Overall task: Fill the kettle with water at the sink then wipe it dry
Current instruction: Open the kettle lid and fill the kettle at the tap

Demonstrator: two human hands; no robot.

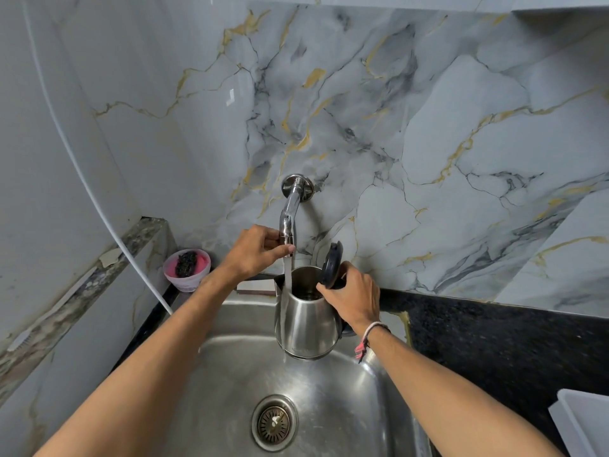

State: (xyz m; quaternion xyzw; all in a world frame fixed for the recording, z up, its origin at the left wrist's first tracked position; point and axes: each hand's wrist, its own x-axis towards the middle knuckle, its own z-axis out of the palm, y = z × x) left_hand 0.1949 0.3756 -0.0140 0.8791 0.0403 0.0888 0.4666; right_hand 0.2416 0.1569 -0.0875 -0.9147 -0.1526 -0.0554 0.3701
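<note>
I see the marbled wall (428, 127) filling the upper view, with a second tiled wall (49, 143) closing in on the left and a stone ledge (99, 268) running along it. Below, the steel sink (230, 407) takes the middle, its basin open and bare down to the drain (274, 422); there is free room under and in front of the kettle. To the right the dark counter (494, 341) meets the sink's rim, and a white tray (583, 423) cuts in at the lower right corner.

I hold the kettle (308, 319) above the back half of the basin, clear of the bottom, its lid (331, 263) tipped up and open. My right hand (354, 300) is wrapped around the kettle's handle side, gripping it near the hinge; a braided band sits on that wrist. The tap (290, 209) comes out of the wall and bends down over the kettle's mouth. My left hand (253, 252) pinches the tap's nozzle between thumb and fingers. A stream of water (287, 275) falls at the kettle's spout edge, and some runs down the outside of the body into the sink.

A pink tub (187, 268) with a dark scrubber stands at the back left corner, near the ledge, well apart from the kettle.
</note>
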